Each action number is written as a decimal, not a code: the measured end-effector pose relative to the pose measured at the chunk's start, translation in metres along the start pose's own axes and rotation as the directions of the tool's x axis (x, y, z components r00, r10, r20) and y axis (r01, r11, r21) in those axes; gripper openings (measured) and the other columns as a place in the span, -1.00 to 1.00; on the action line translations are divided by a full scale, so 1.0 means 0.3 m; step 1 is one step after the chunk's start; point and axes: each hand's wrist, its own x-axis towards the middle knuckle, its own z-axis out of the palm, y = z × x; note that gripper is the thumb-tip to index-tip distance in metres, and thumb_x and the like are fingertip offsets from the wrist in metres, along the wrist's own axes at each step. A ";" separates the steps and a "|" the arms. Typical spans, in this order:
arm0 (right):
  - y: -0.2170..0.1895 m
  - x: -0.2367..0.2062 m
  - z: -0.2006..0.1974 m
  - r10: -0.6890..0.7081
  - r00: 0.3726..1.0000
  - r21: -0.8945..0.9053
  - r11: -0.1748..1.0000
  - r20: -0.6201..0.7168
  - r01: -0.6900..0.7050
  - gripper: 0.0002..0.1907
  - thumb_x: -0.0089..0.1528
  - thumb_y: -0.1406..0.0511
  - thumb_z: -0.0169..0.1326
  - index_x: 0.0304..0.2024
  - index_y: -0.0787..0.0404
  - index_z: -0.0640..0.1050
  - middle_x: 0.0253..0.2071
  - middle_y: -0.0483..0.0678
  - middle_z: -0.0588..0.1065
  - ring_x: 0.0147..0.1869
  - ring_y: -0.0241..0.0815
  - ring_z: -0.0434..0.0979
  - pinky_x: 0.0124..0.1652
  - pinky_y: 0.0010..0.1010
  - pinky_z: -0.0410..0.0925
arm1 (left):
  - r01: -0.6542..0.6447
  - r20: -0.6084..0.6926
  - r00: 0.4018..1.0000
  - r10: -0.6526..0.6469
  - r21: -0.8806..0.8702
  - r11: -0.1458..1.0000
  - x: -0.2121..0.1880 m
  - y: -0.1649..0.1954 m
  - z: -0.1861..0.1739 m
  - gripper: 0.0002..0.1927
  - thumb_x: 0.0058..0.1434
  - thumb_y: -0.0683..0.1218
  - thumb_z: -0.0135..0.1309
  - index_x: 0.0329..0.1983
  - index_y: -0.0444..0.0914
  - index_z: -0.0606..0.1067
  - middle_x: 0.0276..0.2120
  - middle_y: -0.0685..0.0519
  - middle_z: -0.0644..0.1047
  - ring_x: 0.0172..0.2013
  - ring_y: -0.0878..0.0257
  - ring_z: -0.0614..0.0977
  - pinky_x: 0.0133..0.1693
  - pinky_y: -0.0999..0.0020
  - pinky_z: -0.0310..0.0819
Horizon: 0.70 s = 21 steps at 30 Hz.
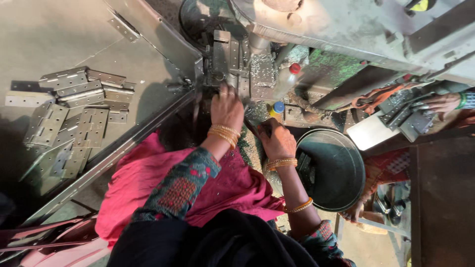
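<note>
While the left hand (227,106) pressed down with bent fingers on a metal piece at the machine's fixture (223,63), whether it actually clasped that piece could not be told, since the piece lay mostly hidden under the knuckles. The right hand (277,141) was closed around a dark handle (259,129) just beside the fixture, wrist ringed with gold bangles (282,163). Metal shavings (262,66) lay scattered over the machine bed near both hands. To the left, on the grey desk (44,34), a loose heap of steel hinges (74,106) sat well apart from the hands. A round dark pan (332,170) stood near the right forearm, holding a few metal parts at its left side. Two small bottles, one red-capped (289,76) and one blue-capped (277,108), stood between the fixture and the pan. At the far right, another person's hand (442,103) rested on a separate stack of hinges (410,116).
</note>
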 end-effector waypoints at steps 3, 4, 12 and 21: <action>0.035 0.037 0.034 0.026 0.994 -0.010 1.000 0.110 -0.025 -0.66 0.20 0.10 0.17 -0.05 0.09 0.54 -0.21 0.15 0.61 -0.12 0.25 0.62 -0.16 0.02 0.43 | -0.042 0.234 0.972 0.033 0.032 0.999 0.000 -0.001 -0.037 -0.80 0.19 -0.09 0.09 -0.23 -0.24 0.66 0.20 -0.07 0.50 0.30 0.04 0.34 0.10 0.05 0.28; 0.058 0.047 0.052 0.005 0.992 -0.002 1.000 0.129 -0.005 -0.65 0.20 0.10 0.16 -0.03 0.09 0.53 -0.21 0.15 0.62 -0.12 0.25 0.62 -0.16 0.03 0.43 | -0.024 0.268 0.963 0.013 0.034 0.999 0.021 -0.005 -0.040 -0.79 0.24 -0.06 0.06 -0.23 -0.22 0.67 0.20 -0.06 0.50 0.31 0.05 0.35 0.12 0.06 0.26; 0.231 -0.109 0.310 0.124 0.927 0.016 0.990 0.355 -0.138 -0.56 0.25 -0.03 0.11 -0.05 0.14 0.52 -0.20 0.23 0.60 -0.06 0.30 0.59 -0.11 0.06 0.40 | 0.008 0.115 0.993 -0.021 0.117 0.993 0.135 -0.016 0.048 -0.68 0.31 -0.01 -0.06 -0.12 -0.21 0.66 0.17 -0.04 0.54 0.30 0.07 0.39 0.12 0.12 0.19; 0.231 -0.026 0.250 0.141 0.911 -0.004 0.989 0.388 -0.151 -0.47 0.26 -0.09 0.08 -0.08 0.23 0.53 -0.21 0.26 0.59 -0.03 0.30 0.60 -0.08 0.04 0.41 | 0.063 0.284 0.956 -0.073 0.043 0.997 0.157 -0.031 0.064 -0.66 0.38 -0.05 -0.16 0.02 -0.14 0.62 0.36 0.04 0.38 0.40 0.08 0.28 0.33 -0.03 0.00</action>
